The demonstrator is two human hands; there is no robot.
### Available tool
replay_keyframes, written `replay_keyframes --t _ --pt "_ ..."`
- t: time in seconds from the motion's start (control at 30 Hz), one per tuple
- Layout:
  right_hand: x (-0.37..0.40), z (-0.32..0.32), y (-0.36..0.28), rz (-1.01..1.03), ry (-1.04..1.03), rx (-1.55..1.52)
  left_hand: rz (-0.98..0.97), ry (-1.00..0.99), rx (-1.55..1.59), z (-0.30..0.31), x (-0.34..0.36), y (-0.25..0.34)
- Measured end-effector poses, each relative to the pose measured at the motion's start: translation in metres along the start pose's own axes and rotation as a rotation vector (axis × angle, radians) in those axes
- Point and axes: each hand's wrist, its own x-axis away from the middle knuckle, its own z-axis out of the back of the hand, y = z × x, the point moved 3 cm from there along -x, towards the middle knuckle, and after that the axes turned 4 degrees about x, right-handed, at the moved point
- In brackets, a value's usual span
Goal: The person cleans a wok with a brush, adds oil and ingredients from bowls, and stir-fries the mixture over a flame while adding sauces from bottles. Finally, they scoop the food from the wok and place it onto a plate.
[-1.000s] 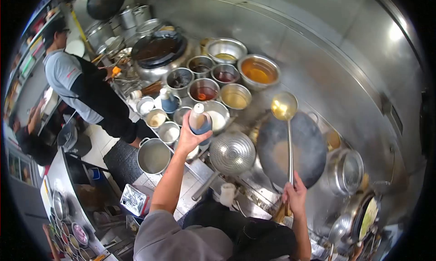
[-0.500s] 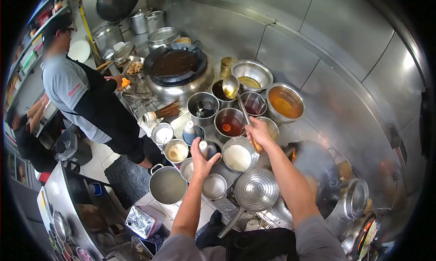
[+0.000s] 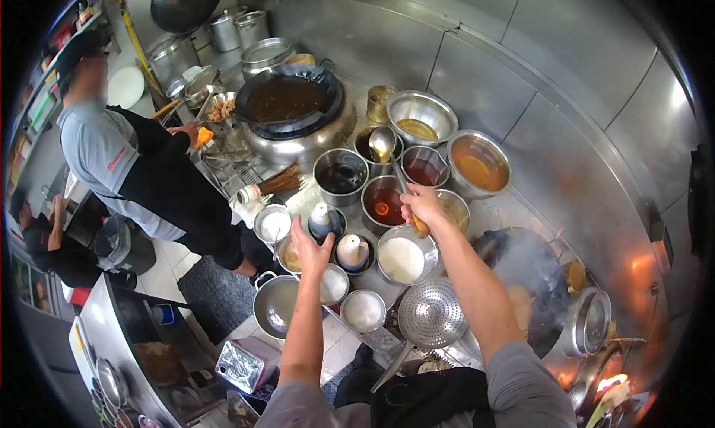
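Head view: ladle [image 3: 384,143] with handle partly hidden inside right hand [image 3: 427,207]

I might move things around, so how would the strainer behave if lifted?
The strainer is probably stiff, given its metallic shine, and perhaps light, with so many holes. Held by its long handle, the wide bowl might dip.
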Motion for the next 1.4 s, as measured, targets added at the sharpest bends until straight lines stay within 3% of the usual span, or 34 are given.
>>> replay_keyframes --t 0.13,0.33,0.43,0.5,0.53,0.6,0.67,0.73,0.77,0.8,0.83,0.87,0.93,1.0,1.07,1.13,1.17,1.2,1.27,1.37,1.4 --pt "0.017 -0.002 -0.003 0.034 0.09 -0.015 0.007 -0.141 -0.069 -0.014 -0.008 -0.005" --pt "0.02 -0.004 0.007 0.019 0.076 -0.068 0.038 -0.11 -0.067 -0.02 -0.015 0.002" --pt "0.017 -0.003 0.017 0.011 0.063 -0.262 0.049 -0.065 -0.041 -0.02 -0.014 0.006" --pt "0.016 0.002 0.029 -0.097 -0.101 -0.839 0.066 -0.073 -0.087 -0.023 -0.016 0.001" --pt "0.025 0.009 0.034 -0.093 -0.103 -0.84 0.093 -0.085 -0.133 -0.024 -0.016 -0.002" --pt "0.064 0.026 0.04 -0.064 -0.327 -1.155 0.076 -0.1 -0.123 -0.023 -0.021 -0.004" --pt "0.12 0.064 0.056 0.005 -0.394 -1.249 0.277 -0.114 -0.007 -0.026 -0.026 -0.008" --pt "0.205 0.094 0.045 0.103 -0.191 -1.198 0.192 -0.003 0.067 -0.028 -0.034 -0.023" --pt "0.249 0.11 0.046 0.123 -0.101 -1.137 0.242 -0.039 0.133 -0.017 -0.038 -0.005" --pt "0.292 0.124 0.055 0.122 0.003 -1.081 0.24 -0.001 0.209 -0.025 -0.043 -0.035" --pt "0.332 0.136 0.068 0.109 0.151 -0.926 0.25 0.091 0.059 -0.018 -0.045 -0.037" --pt "0.37 0.146 0.082 0.071 0.292 -0.766 0.087 0.2 0.018 0.004 -0.045 0.005" --pt "0.435 0.156 0.113 -0.003 0.503 -0.537 0.081 0.179 0.336 0.035 -0.045 0.055" --pt "0.478 0.161 0.143 -0.154 0.661 -0.251 -0.215 0.161 0.576 0.056 -0.046 0.084" --pt "0.507 0.168 0.183 -0.23 0.735 -0.15 -0.141 -0.013 0.759 0.071 -0.052 0.071" --pt "0.528 0.173 0.205 -0.382 0.803 0.438 -0.149 -0.325 0.91 0.081 -0.042 0.093" --pt "0.534 0.17 0.205 -0.476 0.754 0.548 -0.172 -0.517 0.889 0.077 -0.033 0.113" --pt "0.541 0.166 0.227 -0.294 0.759 0.744 -0.181 -0.532 0.892 0.072 -0.024 0.118" --pt "0.549 0.155 0.239 -0.277 0.737 0.527 0.011 -0.856 0.851 0.048 0.001 0.127" --pt "0.563 0.156 0.227 -0.33 0.68 0.328 0.091 -1.179 0.418 -0.012 0.062 0.176" --pt "0.567 0.159 0.224 -0.378 0.632 0.286 0.09 -1.43 0.254 -0.042 0.087 0.196"
